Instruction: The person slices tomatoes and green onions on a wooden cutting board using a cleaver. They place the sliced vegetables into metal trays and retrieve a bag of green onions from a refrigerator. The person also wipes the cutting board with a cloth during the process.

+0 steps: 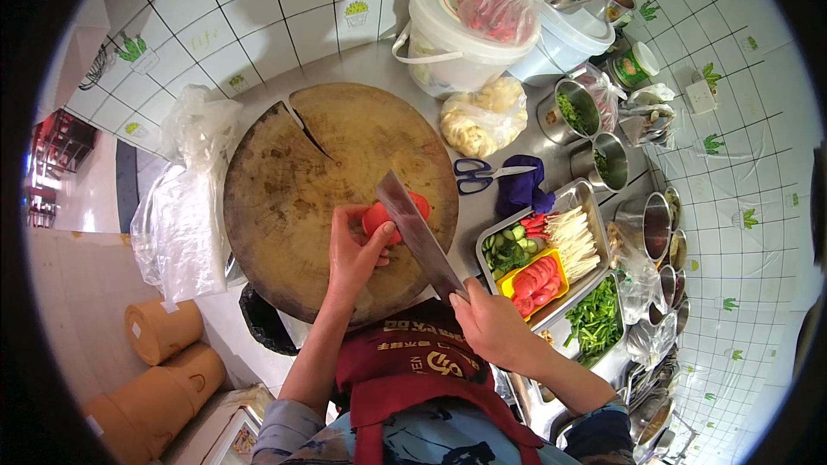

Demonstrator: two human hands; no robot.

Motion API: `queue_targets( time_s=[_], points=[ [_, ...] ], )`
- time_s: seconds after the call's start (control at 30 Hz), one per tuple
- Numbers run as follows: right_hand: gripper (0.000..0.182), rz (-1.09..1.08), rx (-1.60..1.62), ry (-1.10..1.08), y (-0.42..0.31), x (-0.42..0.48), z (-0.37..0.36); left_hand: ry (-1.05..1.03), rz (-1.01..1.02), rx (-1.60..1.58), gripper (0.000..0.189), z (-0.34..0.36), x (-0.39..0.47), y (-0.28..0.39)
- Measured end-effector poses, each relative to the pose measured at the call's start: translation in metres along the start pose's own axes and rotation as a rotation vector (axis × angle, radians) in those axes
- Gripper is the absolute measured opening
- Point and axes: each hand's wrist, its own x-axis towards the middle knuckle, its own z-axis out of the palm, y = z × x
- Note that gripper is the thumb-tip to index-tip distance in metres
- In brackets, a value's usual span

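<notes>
On a round wooden chopping block (291, 206) with a deep crack, my left hand (358, 242) grips a red tomato (375, 218) near the block's right side. My right hand (488, 323) holds the handle of a cleaver (420, 239), which my fingers mostly cover. The blade stands across the tomato, with red flesh (418, 205) showing on its far side. Whether the edge has reached the wood is hidden. Right of the block, a yellow tray (565, 284) of tomato slices (535, 281) sits inside a metal tray (552, 316) with cucumber slices, enoki mushrooms and red chillies.
Blue-handled scissors (475, 175) lie beside a purple cloth (520, 184). Behind them are a bag of pale pieces (484, 117) and a lidded white bucket (465, 32). Chopped greens (594, 320) fill another tray at right. Plastic bags (187, 219) lie left of the block, above a black-lined bin (265, 323).
</notes>
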Motion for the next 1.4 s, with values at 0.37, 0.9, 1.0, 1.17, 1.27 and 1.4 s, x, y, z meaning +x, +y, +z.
queue_targets(
  time_s=[0.37, 0.9, 1.0, 1.17, 1.27, 1.4],
  points=[
    [0.024, -0.049, -0.053, 0.026, 0.001, 0.030, 0.018, -0.002, -0.022, -0.049, 0.046, -0.002, 0.001, -0.005],
    [0.024, -0.042, -0.026, -0.004, 0.013, 0.019, 0.017, 0.039, 0.033, 0.012, 0.045, 0.001, 0.001, -0.009],
    [0.023, -0.043, 0.020, 0.005, 0.005, 0.005, 0.004, 0.031, 0.012, -0.032, 0.046, 0.000, 0.000, -0.009],
    [0.022, -0.047, 0.033, 0.006, -0.002, 0.004, 0.002, 0.028, 0.035, -0.026, 0.044, -0.001, 0.000, -0.010],
    [0.023, -0.072, 0.044, 0.015, -0.001, 0.031, 0.014, 0.022, 0.033, -0.026, 0.043, -0.003, 0.001, -0.015],
    [0.024, -0.068, 0.020, 0.023, 0.001, 0.041, 0.017, 0.012, 0.036, -0.054, 0.042, -0.004, 0.001, -0.014]
  ],
)
